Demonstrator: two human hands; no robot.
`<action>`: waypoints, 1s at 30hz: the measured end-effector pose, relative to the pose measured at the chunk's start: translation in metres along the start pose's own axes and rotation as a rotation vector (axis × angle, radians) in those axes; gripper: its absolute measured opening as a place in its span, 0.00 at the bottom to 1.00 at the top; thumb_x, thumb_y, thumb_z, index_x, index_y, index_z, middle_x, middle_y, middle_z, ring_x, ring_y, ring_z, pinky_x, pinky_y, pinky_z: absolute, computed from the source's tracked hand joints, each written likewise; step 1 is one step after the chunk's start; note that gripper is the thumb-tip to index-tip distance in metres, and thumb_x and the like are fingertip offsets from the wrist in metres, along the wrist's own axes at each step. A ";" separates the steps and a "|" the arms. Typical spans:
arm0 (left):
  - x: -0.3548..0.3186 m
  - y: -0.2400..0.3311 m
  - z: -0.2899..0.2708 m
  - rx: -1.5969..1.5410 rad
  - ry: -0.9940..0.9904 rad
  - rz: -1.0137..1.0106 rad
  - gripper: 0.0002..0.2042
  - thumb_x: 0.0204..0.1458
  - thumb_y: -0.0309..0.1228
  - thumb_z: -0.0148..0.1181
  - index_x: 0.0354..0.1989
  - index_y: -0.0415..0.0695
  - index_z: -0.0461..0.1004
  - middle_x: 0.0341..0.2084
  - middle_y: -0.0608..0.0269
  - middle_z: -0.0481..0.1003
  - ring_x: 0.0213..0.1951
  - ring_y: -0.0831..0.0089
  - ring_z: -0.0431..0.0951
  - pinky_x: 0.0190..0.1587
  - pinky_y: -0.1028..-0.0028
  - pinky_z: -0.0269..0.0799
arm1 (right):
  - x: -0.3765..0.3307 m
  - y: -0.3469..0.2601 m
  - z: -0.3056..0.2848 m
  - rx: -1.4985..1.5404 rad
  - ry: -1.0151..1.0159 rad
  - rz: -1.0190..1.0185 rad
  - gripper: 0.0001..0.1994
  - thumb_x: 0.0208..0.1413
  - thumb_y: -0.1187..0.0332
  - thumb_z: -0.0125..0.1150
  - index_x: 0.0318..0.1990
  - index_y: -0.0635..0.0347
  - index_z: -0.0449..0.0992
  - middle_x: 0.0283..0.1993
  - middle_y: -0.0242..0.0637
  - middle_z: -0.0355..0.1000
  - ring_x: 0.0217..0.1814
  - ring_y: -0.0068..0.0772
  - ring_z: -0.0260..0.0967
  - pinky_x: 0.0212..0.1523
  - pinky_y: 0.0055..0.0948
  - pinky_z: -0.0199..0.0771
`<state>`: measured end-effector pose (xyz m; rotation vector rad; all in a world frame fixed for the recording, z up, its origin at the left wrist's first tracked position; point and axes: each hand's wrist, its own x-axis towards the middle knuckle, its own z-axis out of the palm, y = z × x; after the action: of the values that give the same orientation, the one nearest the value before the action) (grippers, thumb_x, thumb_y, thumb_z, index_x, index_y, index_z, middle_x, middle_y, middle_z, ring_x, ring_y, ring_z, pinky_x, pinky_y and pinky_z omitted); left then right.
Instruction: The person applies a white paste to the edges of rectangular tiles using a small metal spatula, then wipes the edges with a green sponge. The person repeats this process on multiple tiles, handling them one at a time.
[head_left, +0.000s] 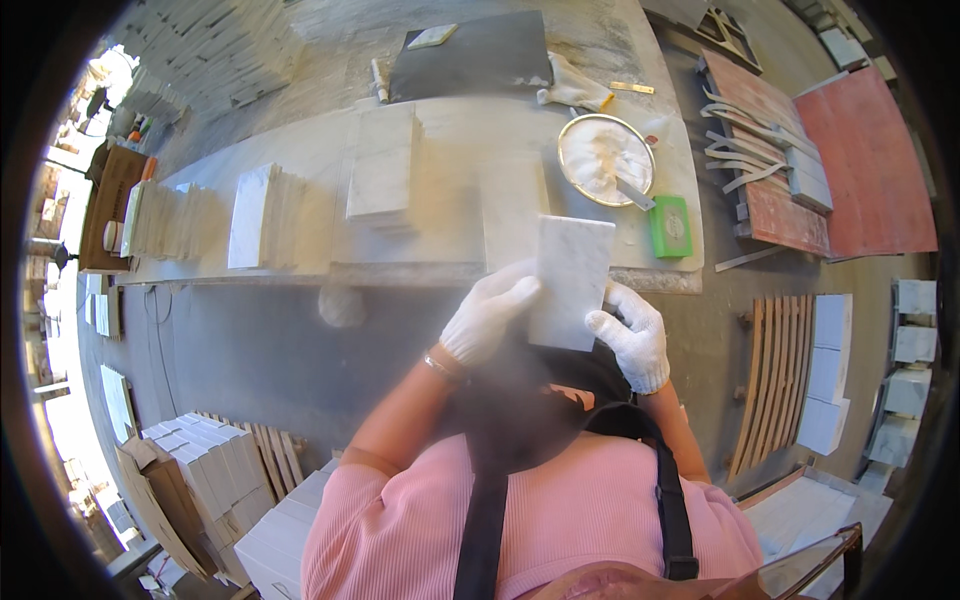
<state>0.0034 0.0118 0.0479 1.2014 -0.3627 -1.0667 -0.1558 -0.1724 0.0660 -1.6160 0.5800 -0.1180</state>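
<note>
A rectangular white marble tile [572, 280] with faint grey veining stands raised between my gloved hands, in front of the worktable's near edge. My left hand [492, 312], in a white knit glove, closes on its left edge, thumb against the face. On the lower right edge my right hand [636, 338], gloved the same way, grips with thumb and bent fingers. Beyond the tile sits a round bowl [562, 165] of white powder with a flat scraper [634, 194] resting in it. A bright green box [671, 227] stands beside the bowl.
Stacks of tiles [381, 165] and upright rows [252, 218] line the table [430, 272] on the left. A dark mat [470, 58] lies at the back, near a loose glove [574, 84]. Pallets [772, 385] and boxed stacks [205, 465] stand on the floor at both sides.
</note>
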 end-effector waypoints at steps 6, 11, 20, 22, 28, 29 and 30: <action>-0.006 0.032 -0.001 -0.034 0.076 0.145 0.26 0.70 0.39 0.55 0.70 0.35 0.67 0.62 0.59 0.74 0.62 0.72 0.71 0.67 0.69 0.64 | 0.008 -0.011 0.015 0.059 -0.069 0.019 0.22 0.61 0.74 0.64 0.62 0.70 0.76 0.59 0.44 0.80 0.60 0.30 0.75 0.64 0.30 0.71; -0.015 0.057 -0.007 0.002 0.343 0.246 0.28 0.68 0.35 0.57 0.72 0.33 0.63 0.66 0.55 0.71 0.67 0.70 0.68 0.70 0.69 0.62 | 0.022 -0.027 0.030 0.125 -0.188 0.008 0.22 0.64 0.73 0.63 0.64 0.70 0.74 0.54 0.41 0.80 0.53 0.27 0.76 0.56 0.27 0.74; 0.035 0.124 -0.155 0.347 0.668 0.439 0.23 0.66 0.33 0.61 0.66 0.34 0.73 0.56 0.54 0.79 0.54 0.74 0.79 0.56 0.73 0.75 | 0.024 -0.017 0.024 0.168 -0.102 0.062 0.25 0.66 0.67 0.64 0.67 0.68 0.72 0.45 0.37 0.80 0.41 0.23 0.76 0.43 0.24 0.76; 0.051 0.131 -0.174 0.335 0.664 0.412 0.23 0.65 0.34 0.62 0.65 0.34 0.74 0.55 0.53 0.80 0.55 0.73 0.79 0.56 0.73 0.75 | 0.023 -0.012 0.022 0.154 -0.076 0.070 0.24 0.65 0.71 0.65 0.66 0.68 0.73 0.46 0.34 0.80 0.42 0.22 0.75 0.47 0.25 0.77; 0.056 0.150 -0.163 1.257 0.964 0.456 0.23 0.65 0.39 0.62 0.63 0.37 0.76 0.52 0.52 0.81 0.51 0.71 0.80 0.54 0.73 0.75 | 0.035 0.004 0.019 0.018 -0.053 0.003 0.25 0.66 0.69 0.65 0.68 0.68 0.71 0.42 0.34 0.79 0.40 0.21 0.73 0.42 0.24 0.76; 0.050 0.154 -0.154 1.489 1.049 0.464 0.23 0.65 0.40 0.62 0.63 0.37 0.76 0.51 0.52 0.82 0.49 0.71 0.81 0.52 0.73 0.76 | 0.038 0.007 0.018 -0.018 -0.049 0.003 0.25 0.66 0.69 0.65 0.68 0.68 0.71 0.42 0.34 0.79 0.39 0.20 0.73 0.41 0.24 0.76; 0.040 0.156 -0.144 1.248 0.986 0.512 0.23 0.65 0.40 0.61 0.62 0.38 0.77 0.50 0.53 0.82 0.47 0.72 0.81 0.50 0.73 0.76 | 0.040 0.010 0.018 -0.014 -0.048 0.032 0.26 0.66 0.69 0.65 0.69 0.66 0.70 0.42 0.33 0.78 0.39 0.20 0.73 0.41 0.23 0.76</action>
<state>0.2018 0.0575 0.1200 2.3616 -0.5094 0.4157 -0.1169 -0.1733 0.0430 -1.6182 0.5708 -0.0514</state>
